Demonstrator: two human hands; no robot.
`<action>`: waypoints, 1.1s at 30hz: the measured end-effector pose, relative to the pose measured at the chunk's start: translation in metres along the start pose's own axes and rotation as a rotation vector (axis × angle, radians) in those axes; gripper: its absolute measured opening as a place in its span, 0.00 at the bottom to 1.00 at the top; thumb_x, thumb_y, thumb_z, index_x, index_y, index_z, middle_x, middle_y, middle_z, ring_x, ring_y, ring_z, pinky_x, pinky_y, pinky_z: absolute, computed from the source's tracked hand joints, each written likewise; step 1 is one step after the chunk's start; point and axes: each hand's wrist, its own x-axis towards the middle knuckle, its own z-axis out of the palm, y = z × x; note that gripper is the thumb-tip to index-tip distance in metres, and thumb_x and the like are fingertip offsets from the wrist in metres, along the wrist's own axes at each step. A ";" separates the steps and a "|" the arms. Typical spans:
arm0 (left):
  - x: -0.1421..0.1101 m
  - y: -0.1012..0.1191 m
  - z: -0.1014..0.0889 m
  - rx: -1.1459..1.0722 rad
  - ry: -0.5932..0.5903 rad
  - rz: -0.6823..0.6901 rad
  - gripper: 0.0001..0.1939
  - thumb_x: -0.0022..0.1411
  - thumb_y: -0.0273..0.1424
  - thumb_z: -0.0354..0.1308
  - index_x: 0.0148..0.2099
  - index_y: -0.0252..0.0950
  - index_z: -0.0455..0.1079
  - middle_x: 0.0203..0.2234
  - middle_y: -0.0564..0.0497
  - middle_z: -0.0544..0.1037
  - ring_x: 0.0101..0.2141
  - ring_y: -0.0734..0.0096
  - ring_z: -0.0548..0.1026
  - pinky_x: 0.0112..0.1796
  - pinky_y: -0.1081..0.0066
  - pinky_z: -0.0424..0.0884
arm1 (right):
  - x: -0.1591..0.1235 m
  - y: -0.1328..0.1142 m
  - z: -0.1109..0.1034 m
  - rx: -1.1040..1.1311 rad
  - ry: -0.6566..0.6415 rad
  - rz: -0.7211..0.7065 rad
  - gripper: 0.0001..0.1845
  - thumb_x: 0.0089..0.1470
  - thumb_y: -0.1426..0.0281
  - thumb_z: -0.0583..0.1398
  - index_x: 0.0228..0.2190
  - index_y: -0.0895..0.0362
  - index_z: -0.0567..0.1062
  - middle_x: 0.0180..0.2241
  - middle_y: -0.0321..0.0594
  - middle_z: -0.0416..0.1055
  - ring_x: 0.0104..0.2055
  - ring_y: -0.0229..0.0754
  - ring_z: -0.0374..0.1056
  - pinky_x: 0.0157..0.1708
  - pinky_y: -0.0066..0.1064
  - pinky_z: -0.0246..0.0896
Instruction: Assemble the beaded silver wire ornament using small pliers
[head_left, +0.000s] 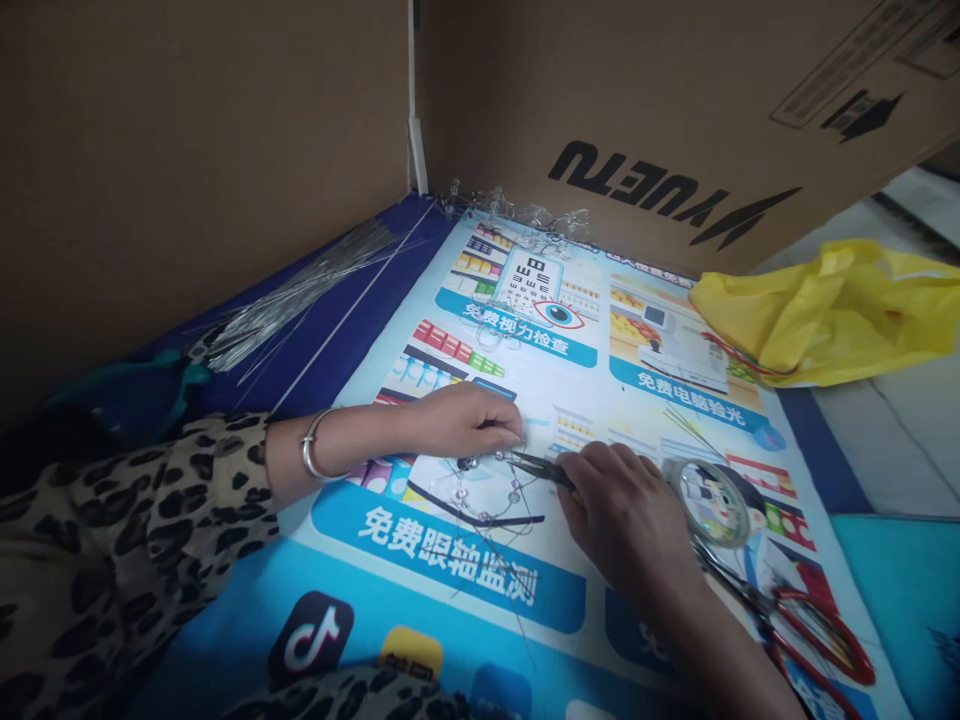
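1. The left hand [480,420] is closed in a pinch on the beaded wire [514,497]; exactly where it grips is too small to tell. The right hand [619,500] is wrapped round the pliers [544,467], whose tips are beside the left fingertips.
2. Likely trouble: the tips could slip off thin wire and nip a finger, or loose wire ends could snag, as several splay nearby.
3. The pliers' long axis runs right to left, jaws pointing left and slightly far.
4. The beaded wire curves in a loop, near side of the left hand, over the poster [450,625].
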 end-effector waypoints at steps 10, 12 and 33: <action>0.001 -0.002 0.001 -0.047 0.009 0.022 0.09 0.60 0.29 0.51 0.37 0.33 0.71 0.30 0.51 0.76 0.31 0.75 0.72 0.32 0.77 0.63 | 0.004 -0.008 -0.003 -0.022 -0.021 0.005 0.05 0.48 0.75 0.56 0.27 0.56 0.72 0.26 0.38 0.65 0.31 0.40 0.57 0.30 0.31 0.42; 0.001 -0.002 0.001 -0.062 0.013 0.027 0.08 0.60 0.29 0.52 0.36 0.33 0.72 0.30 0.51 0.76 0.31 0.76 0.72 0.33 0.77 0.63 | 0.005 -0.008 -0.003 -0.018 -0.016 -0.005 0.05 0.48 0.75 0.56 0.27 0.56 0.72 0.25 0.38 0.65 0.30 0.39 0.57 0.29 0.31 0.42; -0.030 0.001 -0.011 0.037 0.204 -0.159 0.09 0.61 0.30 0.50 0.32 0.34 0.69 0.27 0.53 0.72 0.30 0.75 0.70 0.32 0.76 0.62 | -0.006 0.001 -0.003 -0.073 -0.133 0.073 0.07 0.51 0.71 0.55 0.34 0.54 0.71 0.26 0.37 0.70 0.26 0.39 0.65 0.22 0.28 0.38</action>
